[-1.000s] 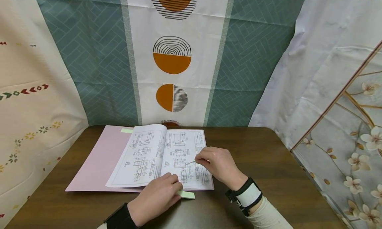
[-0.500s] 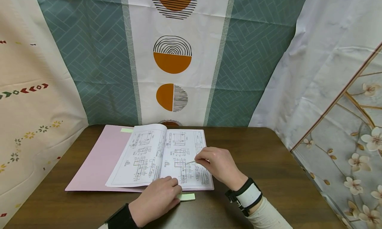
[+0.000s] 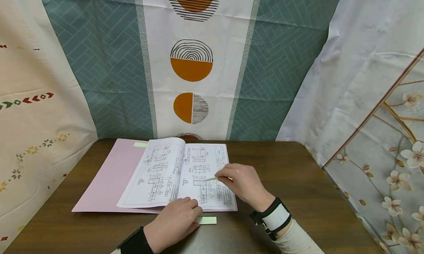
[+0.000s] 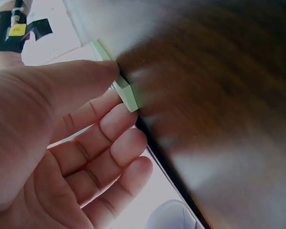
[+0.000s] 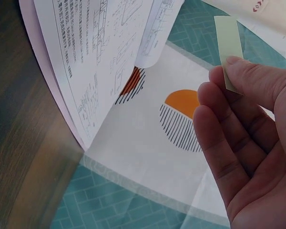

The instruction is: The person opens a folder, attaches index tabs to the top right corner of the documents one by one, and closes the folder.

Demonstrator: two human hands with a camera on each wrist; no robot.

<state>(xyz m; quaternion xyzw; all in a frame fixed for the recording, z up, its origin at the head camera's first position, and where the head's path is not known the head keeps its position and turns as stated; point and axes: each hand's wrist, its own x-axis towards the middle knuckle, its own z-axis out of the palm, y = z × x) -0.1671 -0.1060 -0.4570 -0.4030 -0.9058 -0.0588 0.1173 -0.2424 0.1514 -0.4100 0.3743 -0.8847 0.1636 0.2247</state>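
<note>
My left hand (image 3: 175,221) pinches a pad of light green sticky notes (image 3: 208,220) just off the booklet's near edge. In the left wrist view the pad (image 4: 129,97) shows between thumb and fingers. Over the right-hand page, my right hand (image 3: 244,182) pinches a single green sticky note (image 3: 210,179) between thumb and index finger. The right wrist view shows this strip (image 5: 228,38) standing up from the fingertips, the other fingers loosely curled. The open booklet (image 3: 190,189) has technical drawings on both pages. Its left page bows up near the spine.
The booklet's pink cover (image 3: 106,180) lies spread to the left, with a green sticky note (image 3: 140,145) near its top edge. All lies on a dark brown wooden table (image 3: 271,158). Patterned cloths (image 3: 205,33) hang behind and at both sides.
My left hand has drawn slightly toward me, and the pad has turned a little level. The strip in my right hand has moved slightly left and turned, showing more of its face.
</note>
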